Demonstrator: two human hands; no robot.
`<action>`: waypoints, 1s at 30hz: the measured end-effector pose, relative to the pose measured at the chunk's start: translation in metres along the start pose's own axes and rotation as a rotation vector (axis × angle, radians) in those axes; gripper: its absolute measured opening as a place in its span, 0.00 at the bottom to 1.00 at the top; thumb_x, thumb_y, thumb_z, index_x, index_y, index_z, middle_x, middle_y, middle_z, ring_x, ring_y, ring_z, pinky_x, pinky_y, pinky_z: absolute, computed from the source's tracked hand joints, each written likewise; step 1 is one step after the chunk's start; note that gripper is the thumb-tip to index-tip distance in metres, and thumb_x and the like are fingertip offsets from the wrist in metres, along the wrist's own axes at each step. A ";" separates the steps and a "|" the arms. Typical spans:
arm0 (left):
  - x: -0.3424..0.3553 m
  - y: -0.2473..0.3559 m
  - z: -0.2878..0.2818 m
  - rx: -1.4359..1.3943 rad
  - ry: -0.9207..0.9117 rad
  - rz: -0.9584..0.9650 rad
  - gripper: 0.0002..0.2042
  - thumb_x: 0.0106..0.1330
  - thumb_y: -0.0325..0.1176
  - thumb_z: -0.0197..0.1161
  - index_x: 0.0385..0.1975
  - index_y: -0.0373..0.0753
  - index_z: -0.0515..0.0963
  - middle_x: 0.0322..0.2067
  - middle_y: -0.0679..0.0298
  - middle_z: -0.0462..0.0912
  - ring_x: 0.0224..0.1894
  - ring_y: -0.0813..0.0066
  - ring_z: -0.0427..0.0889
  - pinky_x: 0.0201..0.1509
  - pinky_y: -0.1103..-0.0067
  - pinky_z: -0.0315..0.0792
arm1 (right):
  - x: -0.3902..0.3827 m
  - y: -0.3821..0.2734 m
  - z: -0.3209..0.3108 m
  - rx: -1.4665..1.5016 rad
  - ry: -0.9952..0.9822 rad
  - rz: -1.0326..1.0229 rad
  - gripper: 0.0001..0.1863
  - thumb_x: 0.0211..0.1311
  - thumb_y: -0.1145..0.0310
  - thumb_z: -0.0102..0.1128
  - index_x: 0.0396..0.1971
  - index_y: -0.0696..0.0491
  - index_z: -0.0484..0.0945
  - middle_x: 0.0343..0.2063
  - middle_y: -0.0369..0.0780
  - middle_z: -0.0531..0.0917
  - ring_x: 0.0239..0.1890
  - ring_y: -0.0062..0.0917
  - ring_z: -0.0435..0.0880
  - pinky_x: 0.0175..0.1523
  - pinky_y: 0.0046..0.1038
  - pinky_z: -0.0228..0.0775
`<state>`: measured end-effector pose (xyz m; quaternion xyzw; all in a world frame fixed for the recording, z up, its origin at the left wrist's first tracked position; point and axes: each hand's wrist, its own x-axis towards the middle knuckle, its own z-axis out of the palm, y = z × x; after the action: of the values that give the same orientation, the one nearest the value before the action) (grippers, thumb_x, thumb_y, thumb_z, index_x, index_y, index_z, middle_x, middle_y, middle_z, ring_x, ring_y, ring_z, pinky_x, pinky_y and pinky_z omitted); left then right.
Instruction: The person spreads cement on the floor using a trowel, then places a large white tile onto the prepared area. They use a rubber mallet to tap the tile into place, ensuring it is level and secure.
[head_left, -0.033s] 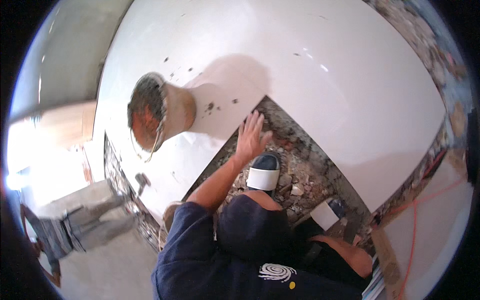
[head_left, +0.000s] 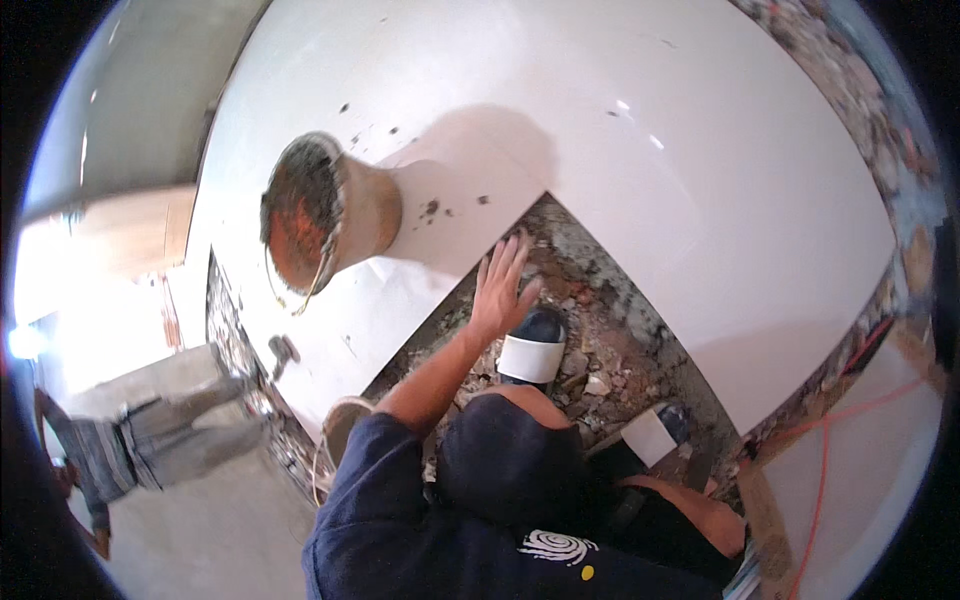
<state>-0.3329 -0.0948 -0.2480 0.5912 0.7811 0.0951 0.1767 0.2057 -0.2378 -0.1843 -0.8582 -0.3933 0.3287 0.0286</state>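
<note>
My left hand point(head_left: 505, 290) is stretched out with its fingers apart and holds nothing. It is over the edge of a large white floor tile point(head_left: 680, 190), beside bare rubble point(head_left: 590, 365). Whether it touches the tile I cannot tell. My right hand does not show. To the left of my left hand, a bucket point(head_left: 370, 210) with a wire handle stands on the tiles. Grey mortar lines it, and something orange shows inside. Dark splashes point(head_left: 432, 207) dot the tile between bucket and hand. My sandalled foot point(head_left: 530, 358) rests on the rubble just below the hand.
A second bucket point(head_left: 343, 425) stands by my left elbow. Near the tile's left edge lies a dark tool point(head_left: 283, 355), its kind unclear. Another person point(head_left: 130, 440) is at the far left. Orange cord point(head_left: 825, 470) runs over a pale board at the right.
The view has shifted slightly, and the bucket sits a little further right in it. My left hand stays spread over nearly the same spot.
</note>
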 end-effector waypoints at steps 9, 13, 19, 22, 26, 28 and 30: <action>-0.246 -0.041 -0.032 -0.241 0.141 -0.750 0.17 0.63 0.34 0.58 0.50 0.34 0.71 0.50 0.50 0.74 0.54 0.51 0.71 0.57 0.66 0.65 | 0.054 -0.225 -0.045 -0.310 -0.099 -0.598 0.18 0.59 0.66 0.56 0.47 0.59 0.72 0.42 0.50 0.79 0.44 0.37 0.79 0.51 0.34 0.69; -0.296 -0.016 -0.016 -0.364 0.008 -0.887 0.16 0.64 0.35 0.56 0.49 0.34 0.72 0.46 0.48 0.75 0.49 0.49 0.74 0.52 0.66 0.68 | 0.027 -0.418 -0.015 -0.399 -0.176 -1.192 0.19 0.57 0.69 0.58 0.49 0.59 0.72 0.42 0.49 0.79 0.44 0.35 0.80 0.51 0.33 0.69; -0.273 -0.027 -0.041 -0.354 0.328 -0.997 0.14 0.65 0.33 0.56 0.47 0.31 0.72 0.43 0.47 0.76 0.46 0.51 0.76 0.51 0.69 0.69 | -0.096 -0.672 0.090 -0.244 -0.464 -2.011 0.23 0.60 0.62 0.57 0.53 0.57 0.71 0.45 0.47 0.79 0.46 0.31 0.79 0.54 0.30 0.68; -0.247 -0.081 -0.082 -0.285 0.599 -0.984 0.16 0.67 0.34 0.53 0.49 0.30 0.72 0.47 0.47 0.76 0.51 0.59 0.76 0.55 0.70 0.68 | -0.154 -0.716 0.111 -0.253 -0.723 -1.884 0.28 0.60 0.54 0.58 0.54 0.57 0.72 0.47 0.49 0.79 0.49 0.32 0.79 0.57 0.33 0.66; -0.241 -0.196 -0.126 -0.339 0.654 -1.119 0.21 0.68 0.40 0.52 0.54 0.30 0.70 0.53 0.47 0.73 0.57 0.59 0.71 0.61 0.69 0.65 | -0.165 -0.733 0.178 -0.117 -0.719 -1.991 0.23 0.64 0.56 0.54 0.50 0.58 0.74 0.42 0.45 0.80 0.42 0.26 0.80 0.50 0.26 0.70; -0.255 -0.266 -0.140 -0.098 0.609 -1.221 0.22 0.67 0.41 0.55 0.53 0.30 0.70 0.50 0.45 0.75 0.54 0.53 0.74 0.58 0.68 0.66 | -0.123 -0.738 0.190 0.031 -0.690 -1.890 0.19 0.63 0.60 0.53 0.47 0.60 0.76 0.41 0.42 0.81 0.42 0.24 0.80 0.49 0.26 0.71; -0.281 -0.329 -0.147 -0.009 0.602 -1.375 0.23 0.65 0.42 0.56 0.52 0.29 0.68 0.47 0.44 0.76 0.51 0.48 0.75 0.53 0.65 0.70 | -0.070 -0.742 0.193 0.077 -0.500 -1.724 0.19 0.66 0.60 0.51 0.46 0.59 0.76 0.39 0.39 0.81 0.40 0.22 0.78 0.48 0.26 0.70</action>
<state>-0.6157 -0.4475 -0.1844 -0.0826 0.9886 0.1240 -0.0227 -0.4279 0.1846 -0.0691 -0.1670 -0.8844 0.3834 0.2075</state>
